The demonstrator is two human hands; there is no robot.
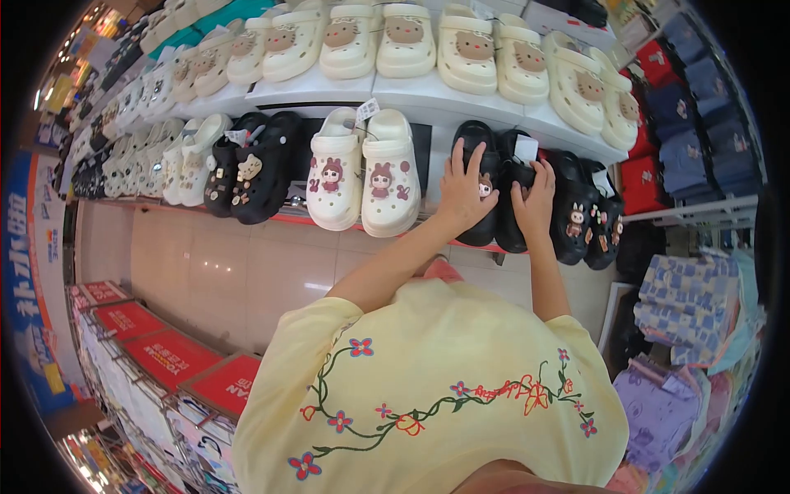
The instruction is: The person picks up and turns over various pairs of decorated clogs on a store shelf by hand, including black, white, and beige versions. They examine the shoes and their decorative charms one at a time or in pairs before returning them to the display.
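Both of my arms reach out from a yellow flowered shirt (428, 379) to a pair of black clogs on the lower shelf. My left hand (462, 191) lies with its fingers spread over the left black clog (476, 136) and grips it. My right hand (533, 202) clasps the right black clog (504, 235), just under its white price tag (525, 148). The two clogs stand side by side, toes down, and touch each other.
A white clog pair with girl charms (362, 173) stands to the left, then black clogs with cat charms (251, 169). Cream cat-face clogs (403, 37) fill the upper shelf. More black clogs (588, 214) sit at the right. Folded clothes (683, 305) lie right, red boxes (164, 354) lower left.
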